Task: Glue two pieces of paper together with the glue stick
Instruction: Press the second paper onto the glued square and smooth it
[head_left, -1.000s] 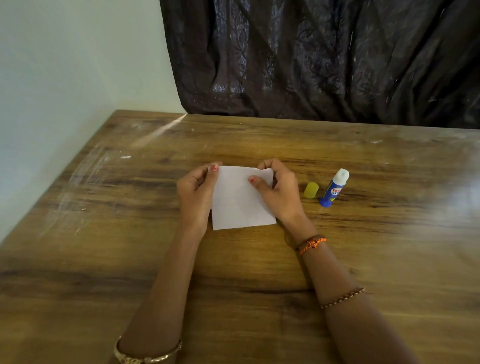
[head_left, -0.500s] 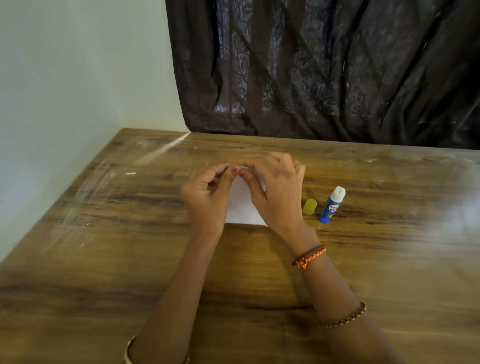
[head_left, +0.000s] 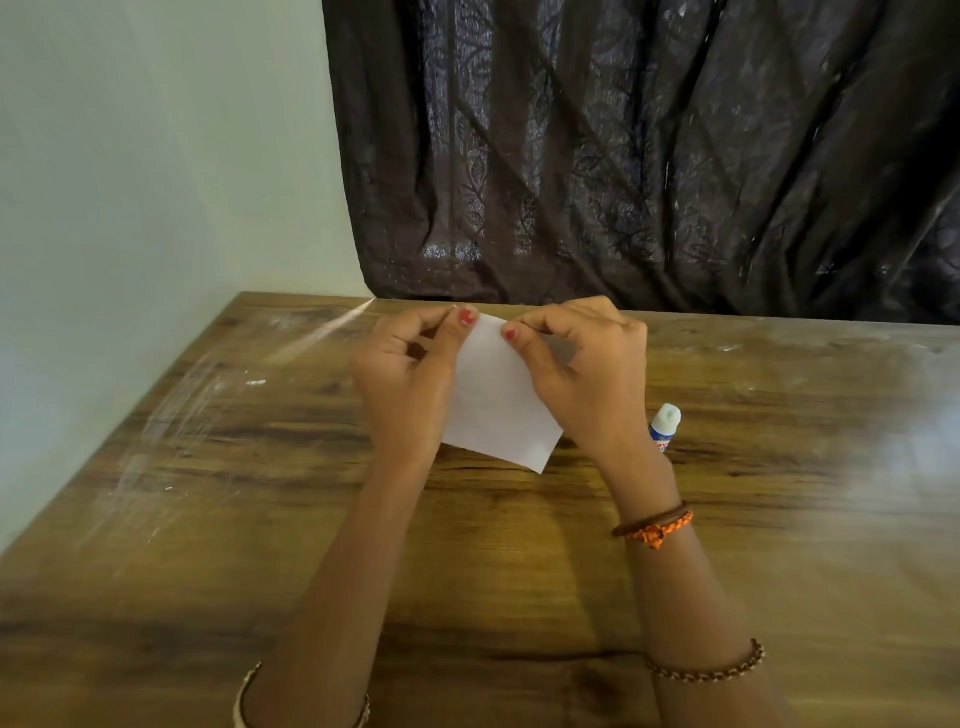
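Observation:
A white paper hangs lifted above the wooden table, its lower corner pointing down to the right. My left hand pinches its top left edge between thumb and fingers. My right hand pinches the top right edge the same way. I cannot tell whether it is one sheet or two pressed together. The glue stick, blue with a white uncapped tip, stands on the table just right of my right wrist, partly hidden by it. Its yellow cap is hidden.
A dark patterned curtain hangs behind the table's far edge. A pale wall runs along the table's left side. Both forearms wear bracelets.
The paper lay flat on the table a second ago; both hands have pinched its top edge and raised it. The view tilted upward. My right wrist now covers the yellow cap.

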